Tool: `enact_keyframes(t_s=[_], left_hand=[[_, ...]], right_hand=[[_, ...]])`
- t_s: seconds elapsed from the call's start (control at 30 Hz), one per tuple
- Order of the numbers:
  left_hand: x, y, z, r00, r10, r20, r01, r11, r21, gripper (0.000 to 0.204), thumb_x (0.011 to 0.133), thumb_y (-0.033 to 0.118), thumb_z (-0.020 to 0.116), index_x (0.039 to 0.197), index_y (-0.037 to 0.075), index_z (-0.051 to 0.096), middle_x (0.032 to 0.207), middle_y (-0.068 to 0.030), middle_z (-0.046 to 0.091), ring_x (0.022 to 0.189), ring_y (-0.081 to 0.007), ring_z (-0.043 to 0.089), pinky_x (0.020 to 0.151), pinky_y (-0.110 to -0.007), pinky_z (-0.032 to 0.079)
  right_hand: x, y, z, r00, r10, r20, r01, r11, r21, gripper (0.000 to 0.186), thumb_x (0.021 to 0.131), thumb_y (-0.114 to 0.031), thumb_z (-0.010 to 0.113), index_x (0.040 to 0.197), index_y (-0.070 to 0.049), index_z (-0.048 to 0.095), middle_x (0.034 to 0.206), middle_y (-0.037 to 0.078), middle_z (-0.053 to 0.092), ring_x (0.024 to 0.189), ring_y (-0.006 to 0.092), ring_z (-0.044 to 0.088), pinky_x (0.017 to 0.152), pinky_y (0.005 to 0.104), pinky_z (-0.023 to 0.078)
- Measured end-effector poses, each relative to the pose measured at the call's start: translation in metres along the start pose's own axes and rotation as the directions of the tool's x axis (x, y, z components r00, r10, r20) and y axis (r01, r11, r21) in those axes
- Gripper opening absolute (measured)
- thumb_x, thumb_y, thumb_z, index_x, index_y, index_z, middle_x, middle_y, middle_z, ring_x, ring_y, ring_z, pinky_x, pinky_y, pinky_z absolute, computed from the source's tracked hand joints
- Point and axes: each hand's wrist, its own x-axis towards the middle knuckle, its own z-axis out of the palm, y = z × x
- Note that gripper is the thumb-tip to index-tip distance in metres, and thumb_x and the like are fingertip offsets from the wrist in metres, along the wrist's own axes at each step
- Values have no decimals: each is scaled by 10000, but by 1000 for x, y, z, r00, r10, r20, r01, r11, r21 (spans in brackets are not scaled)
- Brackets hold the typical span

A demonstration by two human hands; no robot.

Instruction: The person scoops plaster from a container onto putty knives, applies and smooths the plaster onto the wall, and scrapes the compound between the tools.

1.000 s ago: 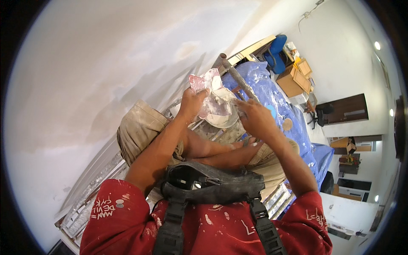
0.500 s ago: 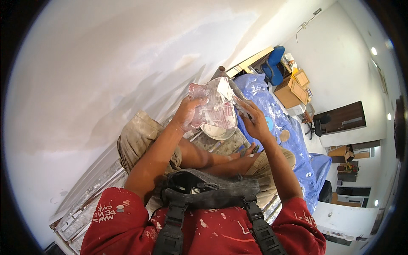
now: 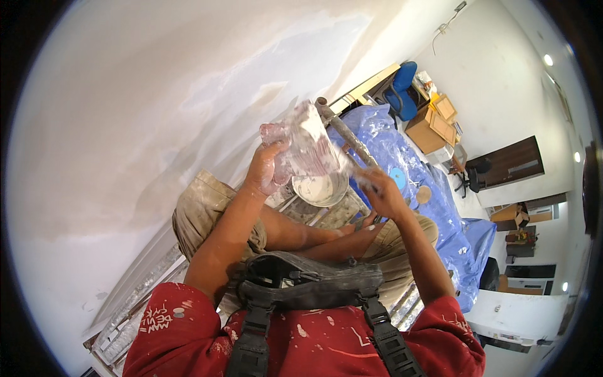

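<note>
My left hand (image 3: 266, 168) grips a flat, wavy-edged reddish plate (image 3: 317, 151) smeared with white paste. A thick white patch lies along its far right part. Right of the plate, my right hand (image 3: 380, 190) is curled, its fingertips smeared by motion; whatever it holds is too blurred to make out. Just below the plate stands a round tub (image 3: 322, 190) with white paste inside, partly covered by the plate. My crossed legs are on either side below it.
A patched wall (image 3: 188, 94) rises close on my left. A metal pole (image 3: 345, 132) stands beyond the plate. Blue plastic sheeting (image 3: 433, 207) covers things below on the right. Farther off are a blue chair (image 3: 400, 91), cardboard boxes (image 3: 429, 129) and a brown door (image 3: 512, 164).
The plate has tilted and shifted slightly left with my left hand, showing more of the tub. My right hand has moved down and away from the plate's edge, its fingers curling.
</note>
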Motion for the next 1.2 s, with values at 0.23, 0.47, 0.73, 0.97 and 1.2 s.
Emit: enact_keyframes(t_s=[0.23,0.47,0.73,0.97,1.2], left_hand=[[10,-3,-7,994,90,-58,-76,974,214,305,901,95,604,1182,-21,583,1046,-89,650,896,-198,658,793,-368,559],[11,-13,-7,976,174,-129,-131,947,293,230,894,92,620,1098,-13,630,958,-41,652,825,-125,611,746,-306,510],[14,-21,-23,968,231,-96,-174,898,404,340,918,68,584,1241,-36,557,1133,-90,644,1001,-179,632,881,-353,520],[15,-20,-21,972,200,-125,-100,831,548,343,918,67,586,1242,-41,557,1117,-75,642,966,-154,620,867,-316,493],[7,-23,-19,957,239,-165,-100,803,587,342,920,65,575,1244,-43,555,1118,-79,635,960,-156,620,855,-312,499]], right_hand=[[-9,-11,-19,979,66,-191,-69,998,-8,437,849,15,586,1278,-50,633,1090,172,643,955,324,650,870,370,504],[18,-43,12,985,-90,-147,67,985,-156,538,840,16,596,1353,-146,598,1068,153,615,936,335,631,824,390,522],[26,-52,-19,995,-50,92,67,978,-198,475,833,-64,622,1304,-132,635,928,156,630,864,353,636,779,432,525],[44,-67,-6,999,16,-40,-24,979,-204,426,847,-86,617,1270,-121,655,952,191,646,834,367,649,765,449,532],[34,-70,-8,994,-13,108,41,965,-257,415,824,-89,623,1238,-100,664,992,177,642,893,390,647,805,473,529]])
